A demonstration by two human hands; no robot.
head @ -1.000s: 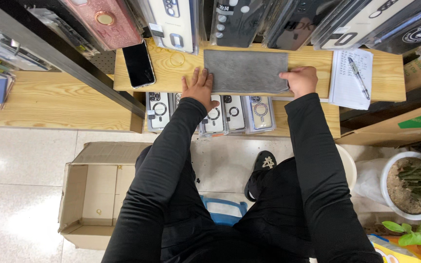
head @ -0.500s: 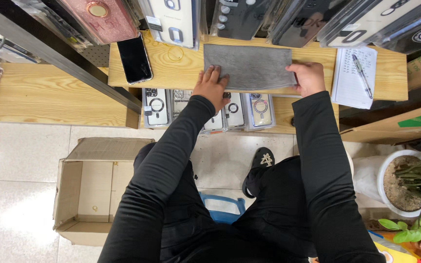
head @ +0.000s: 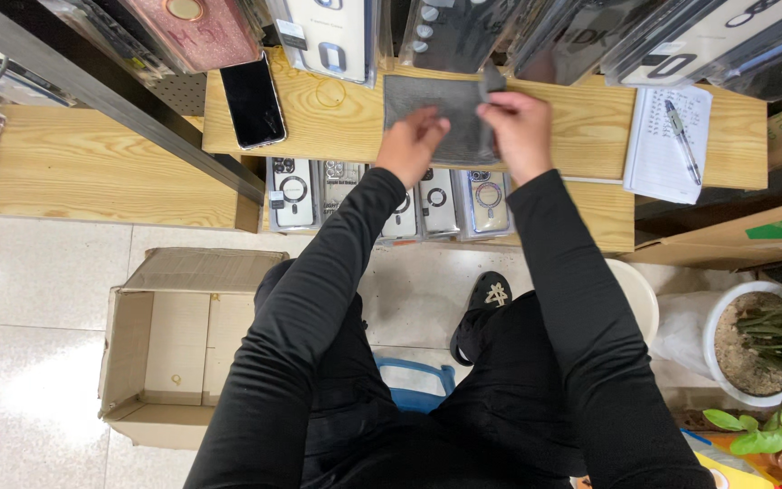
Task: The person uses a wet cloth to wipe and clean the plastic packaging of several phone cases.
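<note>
A grey cloth lies on the wooden shelf, its right side folded over toward the middle. My right hand pinches the folded right edge of the cloth. My left hand rests on the cloth's lower left part, fingers pressing it down. Both arms wear black sleeves.
A black phone lies left of the cloth. A notepad with a pen sits at the right. Packaged phone cases hang below and above the shelf. An open cardboard box stands on the floor at left, a potted plant at right.
My right hand has carried the cloth's right edge leftward, folding it over. My left hand shifted right onto the cloth. The camera view drifted slightly.
</note>
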